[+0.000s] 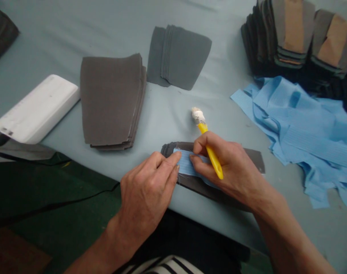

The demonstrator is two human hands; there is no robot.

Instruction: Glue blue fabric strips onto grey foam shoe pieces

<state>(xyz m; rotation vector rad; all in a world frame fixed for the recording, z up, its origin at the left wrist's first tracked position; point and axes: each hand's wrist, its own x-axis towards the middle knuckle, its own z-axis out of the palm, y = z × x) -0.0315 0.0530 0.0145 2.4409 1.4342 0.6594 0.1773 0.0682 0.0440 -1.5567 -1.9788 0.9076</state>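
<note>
A brush with a yellow handle is held in my right hand, its white-coated tip pointing away from me. The thumb and fingertips of that same hand also touch a light blue fabric strip. My left hand is closed, fingers together, with its fingertips on the left end of the strip. Beneath the strip lies a stack of dark grey fabric pieces near the table edge. My right hand hides part of the strip and of the stack.
Left of my hands are a brown-grey fabric stack and a white device with a black cord. Grey-green pieces lie farther back. To the right sit a blue fabric heap and dark bundles with tan bands.
</note>
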